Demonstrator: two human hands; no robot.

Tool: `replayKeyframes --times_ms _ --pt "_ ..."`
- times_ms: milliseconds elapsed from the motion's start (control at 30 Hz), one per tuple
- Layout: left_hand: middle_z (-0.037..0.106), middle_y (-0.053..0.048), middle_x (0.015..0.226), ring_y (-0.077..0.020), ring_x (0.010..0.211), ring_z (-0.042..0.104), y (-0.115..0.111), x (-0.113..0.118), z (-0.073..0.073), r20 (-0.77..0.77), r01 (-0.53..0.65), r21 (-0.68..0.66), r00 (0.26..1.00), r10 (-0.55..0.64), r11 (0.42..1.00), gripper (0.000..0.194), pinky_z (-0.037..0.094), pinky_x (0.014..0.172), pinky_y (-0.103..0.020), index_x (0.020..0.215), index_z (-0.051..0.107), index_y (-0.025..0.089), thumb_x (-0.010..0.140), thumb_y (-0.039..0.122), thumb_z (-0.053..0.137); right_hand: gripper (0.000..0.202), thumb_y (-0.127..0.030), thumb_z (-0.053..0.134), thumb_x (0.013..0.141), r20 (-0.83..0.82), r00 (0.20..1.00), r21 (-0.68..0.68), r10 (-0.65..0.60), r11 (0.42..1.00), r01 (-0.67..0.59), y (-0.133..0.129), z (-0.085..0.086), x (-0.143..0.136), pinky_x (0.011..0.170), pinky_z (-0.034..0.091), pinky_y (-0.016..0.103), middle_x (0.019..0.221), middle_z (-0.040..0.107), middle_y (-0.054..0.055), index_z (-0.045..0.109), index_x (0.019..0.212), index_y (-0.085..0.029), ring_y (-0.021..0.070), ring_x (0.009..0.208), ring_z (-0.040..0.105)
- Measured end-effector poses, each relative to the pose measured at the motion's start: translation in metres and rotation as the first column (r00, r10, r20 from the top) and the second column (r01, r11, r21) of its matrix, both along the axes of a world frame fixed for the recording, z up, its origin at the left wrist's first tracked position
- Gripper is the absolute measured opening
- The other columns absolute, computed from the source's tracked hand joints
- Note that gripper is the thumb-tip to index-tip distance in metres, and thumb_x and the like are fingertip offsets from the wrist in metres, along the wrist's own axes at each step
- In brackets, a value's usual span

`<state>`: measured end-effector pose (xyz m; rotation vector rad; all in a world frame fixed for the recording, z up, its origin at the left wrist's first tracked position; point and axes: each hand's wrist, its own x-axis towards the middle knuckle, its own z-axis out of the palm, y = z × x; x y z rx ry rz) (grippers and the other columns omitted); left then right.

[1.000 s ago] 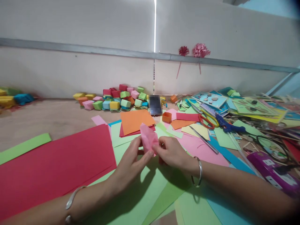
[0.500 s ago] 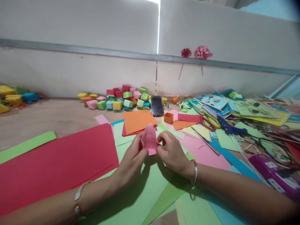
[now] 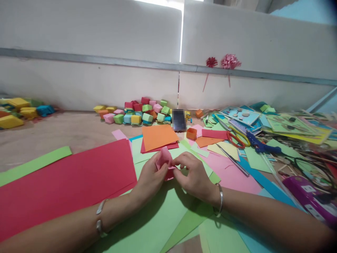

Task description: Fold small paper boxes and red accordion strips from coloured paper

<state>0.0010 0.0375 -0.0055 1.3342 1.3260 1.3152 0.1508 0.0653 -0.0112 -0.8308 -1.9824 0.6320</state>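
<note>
Head view: at the centre of the frame, the left hand (image 3: 150,175) and right hand (image 3: 194,175) together pinch a small pink folded paper piece (image 3: 163,161) just above green sheets (image 3: 158,218) on the surface. It looks featherlight, thin and easily crushed; best gripped at its creased edges.

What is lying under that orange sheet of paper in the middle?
Under the orange sheet a red sheet peeks out along its near edge, over pale green paper. How far the red reaches beneath is covered.
</note>
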Motion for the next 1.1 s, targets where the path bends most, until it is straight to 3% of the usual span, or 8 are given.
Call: replayKeyframes --times_ms 167,267,400,500,600,800,933,1100 --pt "0.064 0.000 0.070 -0.0156 0.065 0.056 0.000 -0.001 0.001 -0.091 -0.010 0.031 0.996 0.013 0.999 0.004 0.047 0.057 -0.026 0.075 0.064 0.019 0.072 0.022 0.064 0.013 -0.011 0.058 0.079 0.032 0.999 -0.005 -0.012 1.000 0.012 0.000 0.001 0.002 0.067 0.044 0.028 0.079 0.061 0.003 0.067 0.084 -0.019 0.0160 0.076 0.056" --pt "0.070 -0.004 0.083 -0.0205 0.077 0.062 -0.001 -0.003 0.001 -0.159 0.029 0.060 0.987 -0.019 0.998 0.018 0.050 0.066 -0.030 0.086 0.069 0.019 0.069 0.018 0.063 0.011 -0.010 0.056 0.076 0.051 0.997 -0.068 -0.053 0.996 0.056 0.001 0.000 0.002 0.063 0.042 0.027 0.077 0.060 0.001 0.059 0.081 -0.019 0.0147 0.071 0.053" --pt "0.071 -0.005 0.091 -0.0223 0.088 0.063 -0.001 -0.005 -0.004 -0.269 0.052 0.186 0.963 0.000 0.981 0.017 0.050 0.077 -0.035 0.084 0.070 0.021 0.071 0.015 0.060 0.013 -0.013 0.056 0.073 0.008 0.995 -0.168 -0.097 0.981 0.097 0.000 -0.002 0.002 0.056 0.037 0.024 0.073 0.056 -0.002 0.049 0.082 -0.020 0.0127 0.064 0.049" --pt "0.071 -0.004 0.091 -0.0214 0.089 0.064 0.000 -0.007 -0.008 -0.290 0.065 0.248 0.957 0.010 0.967 0.018 0.050 0.081 -0.036 0.081 0.070 0.022 0.072 0.012 0.056 0.011 -0.015 0.055 0.075 0.013 0.997 -0.101 -0.082 0.991 0.083 -0.002 -0.002 0.002 0.061 0.039 0.026 0.081 0.057 0.001 0.050 0.083 -0.020 0.0147 0.072 0.051" --pt "0.070 -0.004 0.089 -0.0209 0.087 0.064 0.000 -0.007 -0.008 -0.302 0.061 0.195 0.953 0.001 0.979 0.019 0.051 0.077 -0.035 0.081 0.068 0.021 0.073 0.012 0.053 0.009 -0.014 0.053 0.075 0.030 0.998 -0.046 -0.061 0.997 0.063 -0.003 0.000 0.001 0.063 0.039 0.027 0.081 0.057 0.002 0.051 0.082 -0.019 0.0154 0.074 0.050" --pt "0.064 -0.002 0.090 -0.0195 0.080 0.066 -0.006 -0.001 -0.003 -0.123 0.016 0.065 0.992 -0.008 0.998 0.020 0.056 0.064 -0.031 0.095 0.053 0.021 0.080 0.029 0.063 0.011 -0.011 0.052 0.078 0.009 0.991 -0.140 -0.130 0.982 0.130 0.004 0.003 0.001 0.063 0.040 0.027 0.081 0.062 0.003 0.059 0.082 -0.018 0.0155 0.075 0.054" --pt "0.064 -0.004 0.100 -0.0207 0.089 0.068 -0.009 -0.001 -0.002 0.021 0.103 0.035 0.994 -0.104 0.994 0.025 0.059 0.070 -0.033 0.097 0.050 0.022 0.081 0.034 0.066 0.018 -0.010 0.051 0.081 -0.043 0.988 -0.219 -0.149 0.966 0.136 0.010 0.002 0.002 0.069 0.045 0.029 0.088 0.066 0.003 0.064 0.090 -0.019 0.0160 0.079 0.058" --pt "0.066 -0.005 0.107 -0.0215 0.096 0.068 -0.007 -0.003 -0.007 0.063 0.114 0.066 0.991 -0.118 0.991 0.026 0.059 0.077 -0.035 0.097 0.057 0.023 0.079 0.035 0.071 0.013 -0.013 0.051 0.082 -0.104 0.983 -0.246 -0.154 0.961 0.125 0.013 0.002 0.003 0.071 0.048 0.029 0.086 0.067 0.003 0.061 0.088 -0.019 0.0158 0.079 0.061"
